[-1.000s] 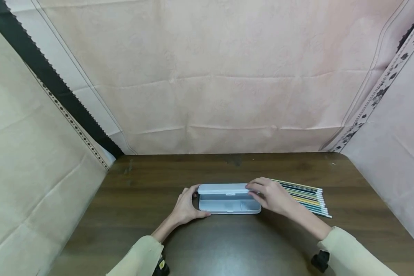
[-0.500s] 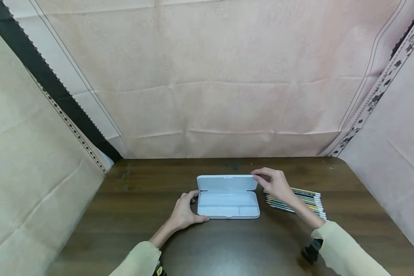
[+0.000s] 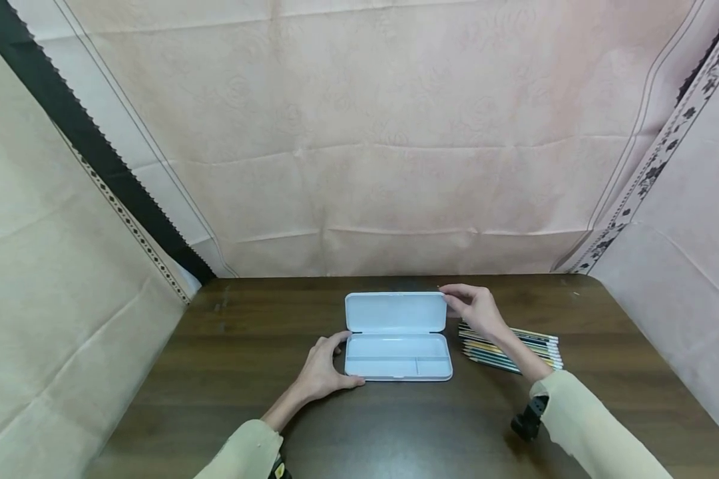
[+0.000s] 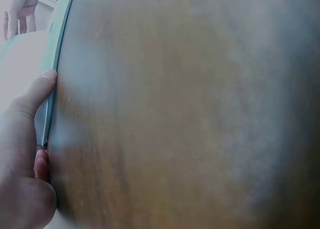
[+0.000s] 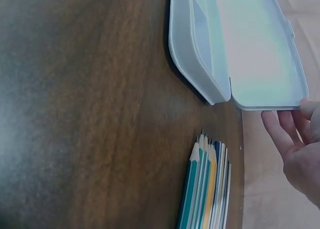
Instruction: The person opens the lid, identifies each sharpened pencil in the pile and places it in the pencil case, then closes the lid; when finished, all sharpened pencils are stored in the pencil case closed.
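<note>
A light blue pencil case [image 3: 377,348] lies on the table with its lid [image 3: 395,313] swung back on the hinge. Inside, a low divider splits the tray into compartments. My left hand [image 3: 322,369] grips the left end of the case, thumb at the front edge and fingers behind. At the lid's right edge, my right hand [image 3: 476,313] pinches the rim; the right wrist view shows the thumb on the lid [image 5: 270,54] and fingers under it. Several pencils [image 3: 497,358] lie side by side just right of the case, partly hidden by my right forearm.
The dark brown wooden table [image 3: 263,319] stretches around the case. Pale cloth walls [image 3: 359,166] enclose it at the back and both sides. In the right wrist view, the sharpened pencil tips [image 5: 202,139] point toward the case.
The lid has gone from partly raised to folded well back, with my right hand moving away from me along with it. My left hand keeps its hold on the case.
</note>
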### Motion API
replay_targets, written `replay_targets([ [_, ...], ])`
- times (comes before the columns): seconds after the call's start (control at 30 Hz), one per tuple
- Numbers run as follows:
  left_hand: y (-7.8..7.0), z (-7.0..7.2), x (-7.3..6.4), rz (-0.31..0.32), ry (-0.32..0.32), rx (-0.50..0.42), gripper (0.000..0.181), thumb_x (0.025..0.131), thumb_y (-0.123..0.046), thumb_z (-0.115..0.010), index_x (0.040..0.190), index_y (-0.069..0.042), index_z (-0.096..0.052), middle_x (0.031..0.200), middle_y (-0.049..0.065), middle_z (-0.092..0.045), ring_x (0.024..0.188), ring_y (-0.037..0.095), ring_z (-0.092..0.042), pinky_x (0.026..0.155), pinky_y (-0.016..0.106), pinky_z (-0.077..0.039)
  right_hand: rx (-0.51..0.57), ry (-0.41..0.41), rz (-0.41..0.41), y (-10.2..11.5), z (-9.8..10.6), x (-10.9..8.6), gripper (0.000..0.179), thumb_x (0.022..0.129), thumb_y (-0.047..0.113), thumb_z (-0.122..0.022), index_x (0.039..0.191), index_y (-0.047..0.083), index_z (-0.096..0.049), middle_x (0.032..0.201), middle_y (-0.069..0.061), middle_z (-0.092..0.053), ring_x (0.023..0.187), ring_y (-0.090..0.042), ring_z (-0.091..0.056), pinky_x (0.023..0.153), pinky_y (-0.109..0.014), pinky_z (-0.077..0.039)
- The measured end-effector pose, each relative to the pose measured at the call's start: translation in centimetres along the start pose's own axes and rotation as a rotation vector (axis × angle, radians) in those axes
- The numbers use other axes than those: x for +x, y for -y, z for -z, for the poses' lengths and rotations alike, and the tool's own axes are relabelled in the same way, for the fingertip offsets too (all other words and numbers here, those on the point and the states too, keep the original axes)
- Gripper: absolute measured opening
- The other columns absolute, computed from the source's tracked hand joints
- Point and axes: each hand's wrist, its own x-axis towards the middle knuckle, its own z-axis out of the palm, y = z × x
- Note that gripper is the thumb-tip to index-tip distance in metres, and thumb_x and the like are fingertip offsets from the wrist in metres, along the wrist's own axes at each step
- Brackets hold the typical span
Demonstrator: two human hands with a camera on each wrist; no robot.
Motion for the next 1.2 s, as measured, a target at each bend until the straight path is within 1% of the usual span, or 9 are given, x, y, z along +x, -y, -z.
replay_targets([
  [0.33, 0.1, -0.2, -0.1, -0.027, -0.004, 0.003, 0.089, 0.068, -0.043, -0.092, 0.142, -0.011, -0.053, 0.117, 0.006, -0.057, 0.101, 0.021, -0.049, 0.08, 0.042, -0.042, 0.088, -0.02, -0.134, -1.1, -0.1, 0.4, 0.026, 0.097, -0.002, -0.063, 0.121, -0.012, -0.063, 0.113, -0.03, -0.064, 0.094, -0.034, -0.069, 0.077, -0.052, -0.054],
  [0.43, 0.1, -0.3, -0.1, -0.027, -0.004, 0.003, 0.089, 0.068, -0.043, -0.091, 0.142, -0.011, -0.053, 0.117, 0.005, -0.057, 0.101, 0.021, -0.048, 0.079, 0.041, -0.042, 0.074, -0.018, -0.166, -1.3, 0.0, 0.3, 0.027, 0.097, 0.0, -0.063, 0.121, -0.013, -0.063, 0.112, -0.03, -0.064, 0.091, -0.033, -0.07, 0.077, -0.049, -0.055],
  [0.53, -0.1, -0.2, -0.1, -0.027, 0.002, 0.004, 0.089, 0.069, -0.043, -0.091, 0.142, -0.011, -0.052, 0.115, 0.004, -0.057, 0.1, 0.02, -0.048, 0.078, 0.041, -0.041, 0.056, -0.008, -0.164, -1.2, 0.4, 0.1, 0.028, 0.098, 0.003, -0.064, 0.121, -0.012, -0.063, 0.112, -0.03, -0.065, 0.088, -0.037, -0.071, 0.075, -0.047, -0.055],
  [0.63, -0.2, -0.1, 0.1, -0.031, 0.001, 0.004, 0.089, 0.069, -0.042, -0.091, 0.142, -0.01, -0.052, 0.114, 0.004, -0.057, 0.099, 0.02, -0.047, 0.078, 0.041, -0.042, -0.009, 0.02, -0.109, -0.9, 1.3, -0.8, 0.028, 0.097, 0.004, -0.066, 0.12, -0.012, -0.063, 0.11, -0.029, -0.066, 0.087, -0.041, -0.07, 0.074, -0.044, -0.056],
  [0.7, -0.3, 0.0, 0.1, -0.033, 0.0, 0.011, 0.089, 0.068, -0.041, -0.092, 0.141, -0.01, -0.052, 0.115, 0.004, -0.057, 0.099, 0.02, -0.048, 0.078, 0.041, -0.042, -0.12, 0.034, -0.047, -0.8, 2.1, -1.8, 0.026, 0.096, 0.005, -0.067, 0.117, -0.009, -0.066, 0.107, -0.024, -0.069, 0.085, -0.037, -0.07, 0.073, -0.038, -0.057],
  [0.87, -0.5, 0.0, 0.5, -0.038, 0.007, 0.017, 0.089, 0.069, -0.041, -0.091, 0.142, -0.01, -0.052, 0.117, 0.004, -0.057, 0.101, 0.02, -0.048, 0.079, 0.04, -0.043, -0.433, 0.003, 0.195, -0.3, 5.2, -5.6, 0.018, 0.086, -0.005, -0.074, 0.103, -0.001, -0.074, 0.096, -0.009, -0.072, 0.081, -0.016, -0.067, 0.07, -0.024, -0.053],
  [1.0, -0.6, 0.2, 0.6, -0.043, -0.005, 0.009, 0.089, 0.069, -0.041, -0.092, 0.142, -0.01, -0.052, 0.12, 0.004, -0.058, 0.101, 0.02, -0.049, 0.079, 0.04, -0.044, -0.554, -0.019, 0.366, -0.7, 7.5, -8.8, 0.027, 0.075, -0.015, -0.078, 0.094, 0.004, -0.074, 0.089, -0.003, -0.069, 0.075, -0.008, -0.063, 0.065, -0.02, -0.05],
  [1.1, -0.5, 0.1, 0.4, -0.031, -0.006, 0.012, 0.089, 0.068, -0.04, -0.092, 0.141, -0.01, -0.052, 0.12, 0.004, -0.058, 0.101, 0.02, -0.049, 0.08, 0.04, -0.044, -0.619, -0.026, 0.419, -1.5, 8.9, -11.1, 0.035, 0.067, -0.016, -0.081, 0.092, 0.008, -0.073, 0.088, 0.0, -0.068, 0.074, -0.008, -0.062, 0.064, -0.018, -0.048],
  [1.2, -0.4, 0.0, 0.2, -0.025, 0.008, 0.015, 0.09, 0.068, -0.041, -0.092, 0.142, -0.01, -0.052, 0.12, 0.004, -0.058, 0.101, 0.02, -0.049, 0.08, 0.04, -0.044, -0.69, -0.051, 0.418, -2.3, 9.9, -13.2, 0.039, 0.062, -0.014, -0.084, 0.091, 0.011, -0.074, 0.09, 0.002, -0.067, 0.075, -0.009, -0.062, 0.063, -0.018, -0.046],
])
